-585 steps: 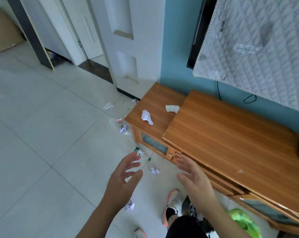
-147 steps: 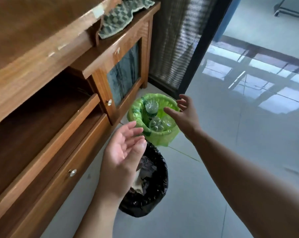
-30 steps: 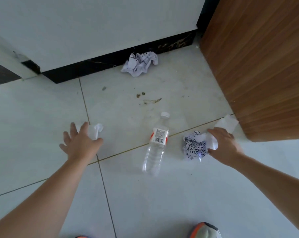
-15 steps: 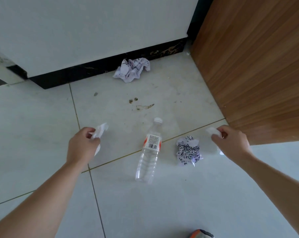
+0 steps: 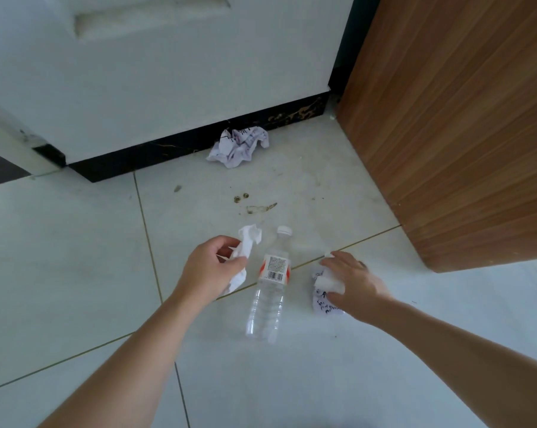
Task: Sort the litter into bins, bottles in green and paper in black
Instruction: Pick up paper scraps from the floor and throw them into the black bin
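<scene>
An empty clear plastic bottle with a red and white label lies on the floor tiles between my hands. My left hand is closed on a crumpled white paper, just left of the bottle. My right hand holds a small white paper wad and presses down on a scribbled paper ball lying on the floor to the right of the bottle. Another crumpled written sheet rests against the black skirting board farther ahead. Neither bin is in view.
A wooden cabinet side rises at the right, close to my right hand. A white door with black skirting closes off the far side. Small brown stains mark the tile ahead of the bottle.
My left hand has carried its white paper rightward, up beside the bottle. My right hand, still holding its white wad, has moved left and come down on the scribbled paper ball.
</scene>
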